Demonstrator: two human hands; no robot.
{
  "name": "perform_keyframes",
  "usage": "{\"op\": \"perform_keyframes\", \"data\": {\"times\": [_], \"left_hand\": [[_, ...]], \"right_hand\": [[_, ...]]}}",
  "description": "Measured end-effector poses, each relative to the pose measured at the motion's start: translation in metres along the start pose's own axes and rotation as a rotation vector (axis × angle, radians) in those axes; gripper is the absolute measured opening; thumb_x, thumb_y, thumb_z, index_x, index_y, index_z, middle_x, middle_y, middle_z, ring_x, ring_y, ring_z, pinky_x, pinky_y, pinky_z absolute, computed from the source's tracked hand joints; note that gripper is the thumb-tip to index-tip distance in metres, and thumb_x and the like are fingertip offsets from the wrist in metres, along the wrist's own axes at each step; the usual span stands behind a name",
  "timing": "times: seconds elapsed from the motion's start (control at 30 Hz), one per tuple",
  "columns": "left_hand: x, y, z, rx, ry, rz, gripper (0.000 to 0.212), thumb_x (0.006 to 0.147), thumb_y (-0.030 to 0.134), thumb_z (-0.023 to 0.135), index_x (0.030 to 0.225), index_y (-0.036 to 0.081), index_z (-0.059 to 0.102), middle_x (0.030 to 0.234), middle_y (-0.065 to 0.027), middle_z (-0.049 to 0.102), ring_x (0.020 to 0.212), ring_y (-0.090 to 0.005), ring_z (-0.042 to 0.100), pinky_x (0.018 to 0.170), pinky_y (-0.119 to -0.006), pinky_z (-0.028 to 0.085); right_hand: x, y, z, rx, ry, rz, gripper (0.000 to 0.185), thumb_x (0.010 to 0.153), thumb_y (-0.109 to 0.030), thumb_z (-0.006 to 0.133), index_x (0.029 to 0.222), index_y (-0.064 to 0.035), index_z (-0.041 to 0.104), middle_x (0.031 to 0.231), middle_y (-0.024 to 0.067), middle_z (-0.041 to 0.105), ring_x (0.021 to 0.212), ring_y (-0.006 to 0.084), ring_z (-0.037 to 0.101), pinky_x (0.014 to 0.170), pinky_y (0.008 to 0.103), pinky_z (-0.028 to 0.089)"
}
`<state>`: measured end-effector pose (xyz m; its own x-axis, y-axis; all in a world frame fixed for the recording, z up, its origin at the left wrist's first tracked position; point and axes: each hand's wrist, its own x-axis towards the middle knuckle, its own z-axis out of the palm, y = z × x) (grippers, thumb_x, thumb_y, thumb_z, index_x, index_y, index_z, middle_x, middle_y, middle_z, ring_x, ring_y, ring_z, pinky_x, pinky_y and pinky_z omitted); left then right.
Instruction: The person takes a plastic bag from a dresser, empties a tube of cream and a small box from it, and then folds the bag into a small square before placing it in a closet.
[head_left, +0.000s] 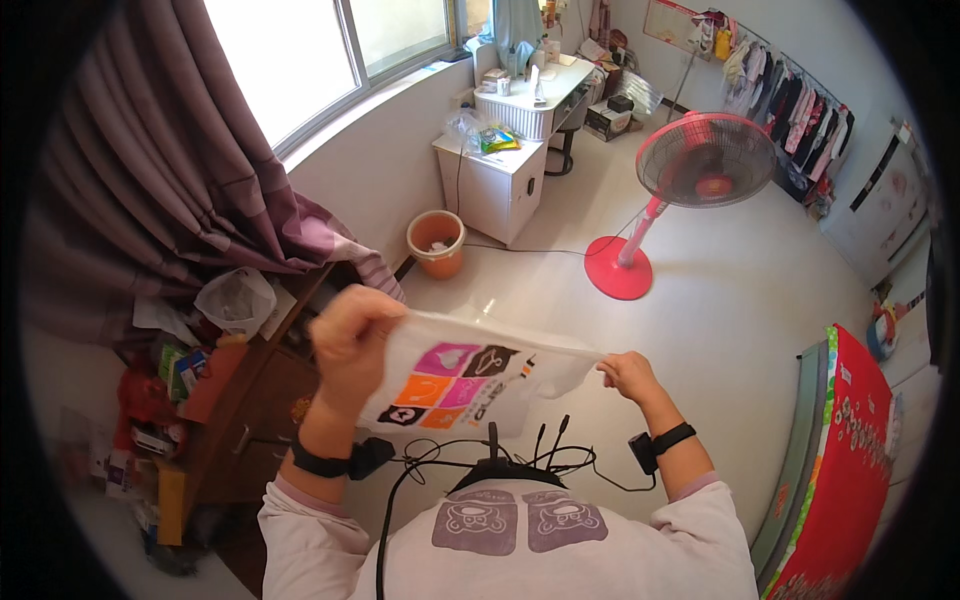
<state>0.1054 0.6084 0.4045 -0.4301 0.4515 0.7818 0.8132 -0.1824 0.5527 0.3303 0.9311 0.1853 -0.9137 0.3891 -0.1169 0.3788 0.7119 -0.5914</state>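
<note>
A white plastic bag (480, 382) with printed pink, orange and black squares is stretched between both hands in front of my chest. My left hand (354, 337), slightly blurred, grips its upper left corner. With thumb and fingers, my right hand (628, 375) pinches the upper right corner. The bag hangs down from its top edge, and its lower part is close to the black cables at my chest. Each wrist wears a black strap with a small device.
An orange waste bin (437, 244) stands by the white cabinet (499, 180). Beyond the bag is a red standing fan (621, 262) with its cord across the floor. A cluttered wooden desk (247, 382) lies at left, and a red cloth-covered piece (847, 465) at right.
</note>
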Motion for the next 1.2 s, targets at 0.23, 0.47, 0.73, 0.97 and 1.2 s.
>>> {"op": "perform_keyframes", "data": {"times": [0.23, 0.47, 0.73, 0.97, 1.2], "left_hand": [[0.015, 0.003, -0.002, 0.049, -0.121, 0.036, 0.010, 0.072, -0.009, 0.065, 0.079, -0.002, 0.062, 0.072, -0.0089, 0.059, 0.062, -0.0157, 0.055, 0.054, -0.024, 0.042], [0.034, 0.023, 0.020, 0.113, -0.232, 0.283, 0.012, 0.071, -0.007, 0.066, 0.079, 0.001, 0.063, 0.072, -0.0069, 0.061, 0.060, -0.0175, 0.056, 0.056, -0.025, 0.044], [-0.036, -0.043, -0.046, -0.342, 0.104, -0.369, 0.080, 0.068, 0.022, 0.079, 0.130, -0.001, 0.036, 0.126, -0.0110, 0.050, 0.116, -0.0230, 0.048, 0.100, -0.034, 0.035], [-0.106, -0.096, -0.005, -0.813, 0.061, -0.837, 0.015, 0.087, 0.014, 0.062, 0.096, 0.003, 0.057, 0.087, 0.0014, 0.063, 0.079, -0.0060, 0.056, 0.075, -0.021, 0.044], [-0.085, -0.071, 0.022, -0.751, 0.257, -0.734, 0.042, 0.092, 0.009, 0.053, 0.127, 0.008, 0.031, 0.094, -0.0064, 0.063, 0.079, -0.0080, 0.058, 0.069, -0.023, 0.047]], "right_hand": [[-0.016, -0.094, -0.065, 0.217, 0.606, -0.269, 0.031, 0.076, -0.013, 0.067, 0.105, -0.0025, 0.060, 0.100, 0.0128, 0.062, 0.088, 0.0244, 0.060, 0.078, 0.0321, 0.047], [0.020, -0.201, -0.040, 0.307, 0.150, -0.555, 0.035, 0.073, -0.011, 0.072, 0.104, 0.0002, 0.060, 0.086, 0.0083, 0.064, 0.079, 0.0201, 0.061, 0.073, 0.0326, 0.046], [0.011, -0.184, -0.054, 0.954, 0.121, -0.240, 0.012, 0.082, -0.003, 0.064, 0.092, 0.0023, 0.066, 0.081, 0.0043, 0.066, 0.070, 0.0091, 0.060, 0.062, 0.0230, 0.048], [0.009, -0.186, -0.073, 0.968, 0.315, -0.226, 0.013, 0.085, -0.010, 0.064, 0.091, 0.0011, 0.067, 0.082, 0.0026, 0.066, 0.072, 0.0078, 0.059, 0.064, 0.0229, 0.048], [0.023, -0.163, -0.052, 0.769, 0.613, -0.207, 0.013, 0.087, -0.011, 0.061, 0.087, 0.0014, 0.064, 0.077, -0.0022, 0.063, 0.067, 0.0028, 0.052, 0.061, 0.0182, 0.041]]}}
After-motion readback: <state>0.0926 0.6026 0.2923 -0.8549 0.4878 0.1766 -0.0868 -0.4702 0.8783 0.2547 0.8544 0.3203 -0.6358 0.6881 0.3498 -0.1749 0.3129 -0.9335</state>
